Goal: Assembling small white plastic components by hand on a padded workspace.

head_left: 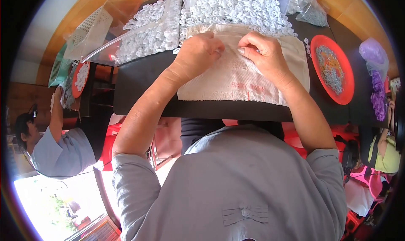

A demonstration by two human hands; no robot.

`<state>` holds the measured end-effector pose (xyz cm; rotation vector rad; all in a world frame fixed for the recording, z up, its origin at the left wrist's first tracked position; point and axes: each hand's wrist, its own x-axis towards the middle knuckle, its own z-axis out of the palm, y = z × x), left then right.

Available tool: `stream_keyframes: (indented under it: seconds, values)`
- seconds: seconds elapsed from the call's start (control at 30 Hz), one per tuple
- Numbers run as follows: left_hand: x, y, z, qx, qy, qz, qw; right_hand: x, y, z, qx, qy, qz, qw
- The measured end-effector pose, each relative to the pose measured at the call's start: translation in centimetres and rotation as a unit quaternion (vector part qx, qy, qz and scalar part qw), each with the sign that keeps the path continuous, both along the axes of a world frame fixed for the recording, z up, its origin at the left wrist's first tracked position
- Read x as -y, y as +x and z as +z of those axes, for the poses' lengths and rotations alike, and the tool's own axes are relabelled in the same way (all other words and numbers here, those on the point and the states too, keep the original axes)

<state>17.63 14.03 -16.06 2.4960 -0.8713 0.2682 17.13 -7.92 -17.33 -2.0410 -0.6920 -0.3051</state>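
Observation:
A beige cloth point(236, 87) lies on the dark table, with faded red print near its front edge. Over its far left part is my left hand point(199, 53), its fingers curled in and pressed together. My right hand point(265, 55) is a little apart from it, over the cloth's far right part, with thumb and forefinger pinched. Whatever either hand holds is too small or hidden to make out. Just beyond the cloth rises a big heap of small white plastic pieces point(236, 6).
A clear plastic bin point(99, 44) tips toward the left, with more white pieces around it. At right stands a red oval tray point(346, 93) of thin metallic bits, beside a purple bag point(373, 51). Another person point(63, 152) works at a table on the left.

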Motion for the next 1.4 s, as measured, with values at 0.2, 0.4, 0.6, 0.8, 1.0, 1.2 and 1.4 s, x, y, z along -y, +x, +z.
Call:
stream_keyframes:
  seconds: [0.2, 0.4, 0.6, 0.8, 1.0, 1.2, 1.4]
  values:
    - [-0.5, 0.0, -0.6, 0.058, 0.049, 0.007, 0.997, 0.1, 0.0, 0.0, 0.009, 0.002, 0.000, 1.000]
    - [-0.7, -0.6, 0.1, -0.105, -0.090, 0.048, 0.989, 0.2, -0.1, 0.4, -0.037, 0.012, -0.005, 0.999]
    - [1.9, -0.8, 1.8, -0.460, -0.527, 0.081, 0.710, -0.1, -0.6, 0.9, -0.130, 0.158, 0.004, 0.979]
    - [4.2, -1.3, 1.4, -0.450, -0.584, 0.066, 0.672, -0.1, -0.6, 1.2, -0.111, 0.210, 0.000, 0.971]
    - [4.8, -2.1, 1.1, -0.433, -0.601, 0.077, 0.667, -0.3, -0.8, 1.3, -0.079, 0.165, 0.004, 0.983]
    - [4.8, -2.3, 0.6, -0.425, -0.624, 0.083, 0.651, -0.2, -0.7, 0.9, -0.067, 0.129, 0.009, 0.989]
    - [4.9, -2.5, 0.5, -0.413, -0.625, 0.083, 0.658, -0.5, -1.1, 1.1, -0.040, 0.124, -0.001, 0.991]
